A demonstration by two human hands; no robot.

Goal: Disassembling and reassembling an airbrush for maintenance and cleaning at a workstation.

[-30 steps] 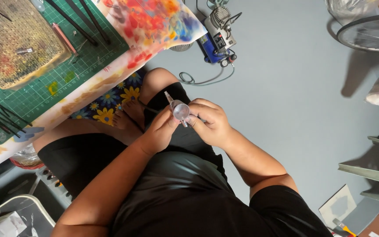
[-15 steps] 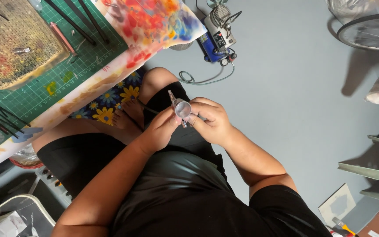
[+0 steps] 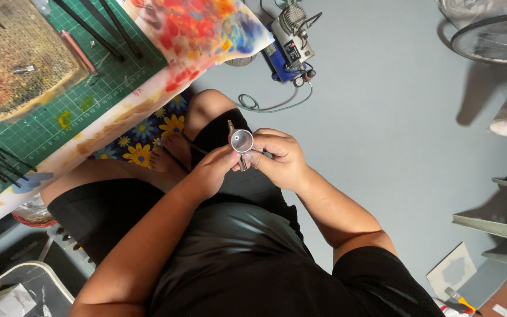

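Grey-blue floor (image 3: 382, 147), person sits on it cross-legged. Far centre on the floor: small compressor (image 3: 291, 44) with a coiled green hose (image 3: 271, 105) trailing near. Far left: low board with a green cutting mat (image 3: 48, 117), a paint-stained sheet (image 3: 200, 29) beside it. Flower-print cloth (image 3: 148, 141) under the feet. Right edge: fan guard (image 3: 494, 38), glass panes (image 3: 494, 226).

Smooth grey-blue floor (image 3: 382, 135), evenly lit, with soft shadows falling under the objects at upper right. At upper left, a low counter (image 3: 118, 111) carries a green cutting mat (image 3: 48, 111) and a sheet of paint-splashed paper (image 3: 200, 26); a blue floral cloth (image 3: 148, 132) lies beneath its edge. A small compressor (image 3: 291, 44) with a coiled hose (image 3: 271, 105) rests on the floor, near a wire fan guard (image 3: 494, 38) at upper right.
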